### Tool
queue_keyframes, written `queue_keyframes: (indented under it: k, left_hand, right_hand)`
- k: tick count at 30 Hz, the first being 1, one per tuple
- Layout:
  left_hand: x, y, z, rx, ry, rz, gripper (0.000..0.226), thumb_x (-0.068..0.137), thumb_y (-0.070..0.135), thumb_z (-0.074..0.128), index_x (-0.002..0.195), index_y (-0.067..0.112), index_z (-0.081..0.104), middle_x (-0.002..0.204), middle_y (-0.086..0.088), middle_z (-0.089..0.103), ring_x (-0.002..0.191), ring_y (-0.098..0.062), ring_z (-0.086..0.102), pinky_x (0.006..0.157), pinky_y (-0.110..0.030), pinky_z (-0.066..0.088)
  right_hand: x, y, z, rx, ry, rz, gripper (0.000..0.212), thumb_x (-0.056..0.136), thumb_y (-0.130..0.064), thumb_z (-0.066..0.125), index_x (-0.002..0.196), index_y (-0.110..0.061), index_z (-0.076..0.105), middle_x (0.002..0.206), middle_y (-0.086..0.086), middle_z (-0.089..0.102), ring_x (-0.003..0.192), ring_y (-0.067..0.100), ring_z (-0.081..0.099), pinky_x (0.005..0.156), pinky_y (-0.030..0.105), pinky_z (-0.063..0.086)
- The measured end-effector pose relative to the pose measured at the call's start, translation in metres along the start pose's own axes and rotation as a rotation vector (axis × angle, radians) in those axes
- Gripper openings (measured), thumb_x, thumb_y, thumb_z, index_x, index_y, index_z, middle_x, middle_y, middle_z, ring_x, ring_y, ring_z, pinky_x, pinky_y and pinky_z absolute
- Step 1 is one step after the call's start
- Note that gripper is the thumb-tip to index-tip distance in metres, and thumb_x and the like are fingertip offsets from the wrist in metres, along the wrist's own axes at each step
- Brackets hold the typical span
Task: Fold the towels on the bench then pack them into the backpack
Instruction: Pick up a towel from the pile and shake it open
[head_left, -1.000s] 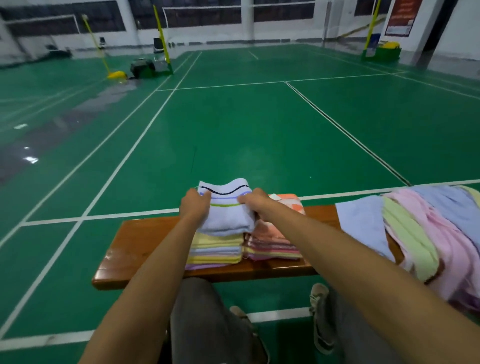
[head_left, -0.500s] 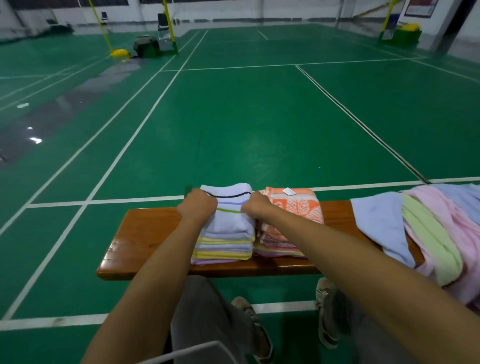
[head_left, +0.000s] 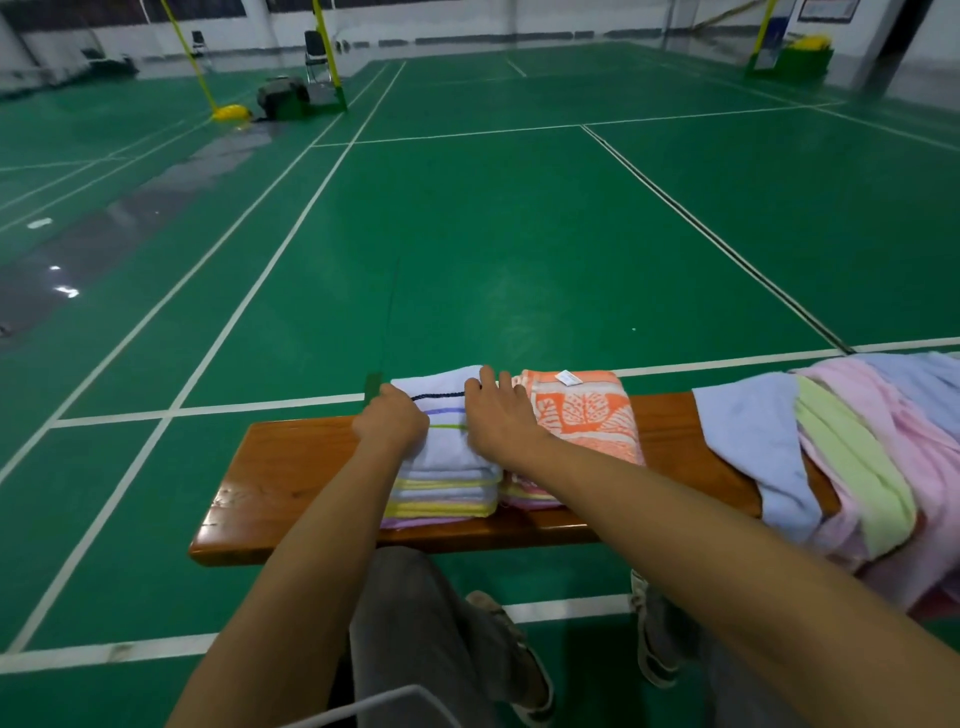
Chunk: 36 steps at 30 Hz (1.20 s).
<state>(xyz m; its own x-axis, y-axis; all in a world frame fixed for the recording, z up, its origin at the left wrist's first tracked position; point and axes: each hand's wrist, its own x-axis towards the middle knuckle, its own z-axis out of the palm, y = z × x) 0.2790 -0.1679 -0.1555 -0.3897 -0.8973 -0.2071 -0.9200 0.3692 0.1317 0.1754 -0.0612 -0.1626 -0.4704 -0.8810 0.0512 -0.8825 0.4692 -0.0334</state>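
Observation:
A folded white towel with dark, purple and green stripes (head_left: 451, 451) lies on top of the left stack of folded towels (head_left: 441, 496) on the wooden bench (head_left: 291, 478). My left hand (head_left: 392, 423) is curled at this towel's left edge and grips it. Across the towel's right side my right hand (head_left: 498, 421) lies flat, fingers straight, pressing down. A second folded stack topped by an orange patterned towel (head_left: 584, 415) touches the first on its right. Unfolded blue, green and pink towels (head_left: 857, 447) are heaped over the bench's right end. No backpack shows near me.
The bench stands on a green court floor with white lines. My legs and shoes (head_left: 498, 654) are under its near edge. A white curved rim (head_left: 389, 699) shows at the bottom. Far away at the left stand a dark bag (head_left: 283, 96), a chair and yellow net posts.
The striped towel was lowered from my raised hands onto the left stack. My right hand has let go and flattened on it. The camera tilted down slightly.

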Motion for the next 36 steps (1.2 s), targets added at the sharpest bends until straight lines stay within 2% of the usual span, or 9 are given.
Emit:
queue_keyframes:
  k: [3, 6, 9, 19, 27, 31, 36]
  left_hand:
    - [-0.004, 0.0, 0.005, -0.009, 0.01, 0.021, 0.053, 0.099, 0.018, 0.042, 0.147, 0.001, 0.028, 0.141, -0.019, 0.052, 0.124, -0.035, 0.055, 0.095, -0.043, 0.046]
    - [-0.011, 0.0, 0.009, 0.002, 0.016, 0.031, 0.052, 0.101, 0.018, 0.041, 0.148, 0.002, 0.026, 0.144, -0.02, 0.046, 0.126, -0.037, 0.052, 0.097, -0.045, 0.046]
    - [-0.014, -0.001, 0.011, 0.023, 0.027, 0.045, 0.051, 0.101, 0.018, 0.04, 0.148, 0.002, 0.025, 0.144, -0.021, 0.044, 0.125, -0.038, 0.051, 0.095, -0.044, 0.047]
    - [-0.012, -0.003, 0.016, 0.003, 0.036, 0.052, 0.048, 0.101, 0.02, 0.041, 0.144, 0.004, 0.029, 0.141, -0.02, 0.046, 0.124, -0.038, 0.051, 0.096, -0.047, 0.048]
    - [-0.016, -0.005, 0.023, -0.001, 0.06, 0.059, 0.057, 0.103, 0.017, 0.033, 0.155, 0.002, 0.014, 0.156, -0.022, 0.029, 0.139, -0.039, 0.036, 0.106, -0.047, 0.042]
    - [-0.013, -0.005, 0.029, -0.018, 0.071, 0.072, 0.057, 0.103, 0.018, 0.032, 0.154, 0.002, 0.015, 0.155, -0.021, 0.031, 0.137, -0.038, 0.036, 0.104, -0.046, 0.043]
    - [-0.013, -0.004, 0.03, -0.009, 0.079, 0.084, 0.056, 0.104, 0.02, 0.031, 0.154, 0.002, 0.015, 0.153, -0.022, 0.032, 0.136, -0.038, 0.038, 0.103, -0.046, 0.044]
  right_hand:
    - [0.001, 0.006, 0.007, -0.141, -0.043, -0.052, 0.053, 0.095, -0.016, 0.049, 0.145, -0.003, 0.038, 0.155, 0.022, 0.029, 0.142, 0.041, 0.028, 0.114, 0.055, 0.028]
    - [0.001, 0.01, 0.01, -0.149, -0.085, -0.063, 0.05, 0.097, -0.016, 0.044, 0.145, -0.003, 0.038, 0.15, 0.02, 0.036, 0.141, 0.04, 0.031, 0.117, 0.056, 0.022]
    - [0.001, 0.011, 0.012, -0.125, -0.114, -0.061, 0.053, 0.098, -0.016, 0.043, 0.149, -0.003, 0.032, 0.154, 0.021, 0.031, 0.144, 0.04, 0.027, 0.119, 0.057, 0.018]
    - [0.0, 0.012, 0.015, -0.129, -0.15, -0.067, 0.061, 0.099, -0.017, 0.044, 0.154, -0.002, 0.023, 0.16, 0.022, 0.023, 0.148, 0.042, 0.021, 0.12, 0.058, 0.015]
    - [0.006, 0.011, 0.022, -0.107, -0.171, -0.089, 0.067, 0.097, -0.018, 0.046, 0.155, 0.0, 0.018, 0.161, 0.023, 0.019, 0.149, 0.039, 0.018, 0.122, 0.055, 0.015]
    - [0.006, 0.013, 0.03, -0.112, -0.187, -0.079, 0.068, 0.1, -0.015, 0.039, 0.158, 0.002, 0.007, 0.165, 0.025, 0.008, 0.153, 0.041, 0.01, 0.124, 0.054, 0.01]
    - [0.005, 0.013, 0.032, -0.111, -0.179, -0.089, 0.067, 0.1, -0.013, 0.037, 0.158, 0.002, 0.005, 0.165, 0.026, 0.006, 0.153, 0.041, 0.008, 0.125, 0.053, 0.007]
